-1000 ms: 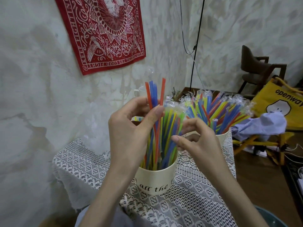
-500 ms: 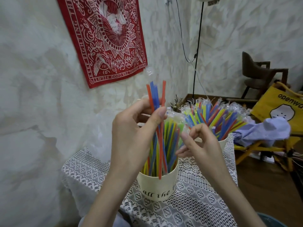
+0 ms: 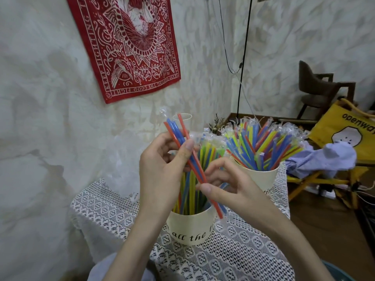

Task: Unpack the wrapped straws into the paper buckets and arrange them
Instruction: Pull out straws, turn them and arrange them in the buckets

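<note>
A cream paper bucket (image 3: 190, 230) with black lettering stands on the lace-covered table and holds several coloured straws. Above it my left hand (image 3: 162, 171) grips a small bunch of red and blue straws (image 3: 178, 134), tilted with its top to the left and its lower end over the bucket's right rim. My right hand (image 3: 225, 185) pinches the lower part of that bunch. A clear wrapper tip shows at the bunch's top. A second paper bucket (image 3: 261, 177), behind on the right, is full of wrapped straws (image 3: 263, 140).
The lace tablecloth (image 3: 233, 256) covers a small table against the white wall. A red banner (image 3: 129, 43) hangs above. To the right stand a yellow bag (image 3: 349, 128), a blue cloth (image 3: 324, 159) on a yellow stool, a dark chair (image 3: 316, 86) and a black lamp pole (image 3: 243, 57).
The bunch of red and blue straws has come up out of the near bucket and tilted. My right hand has moved left onto its lower part.
</note>
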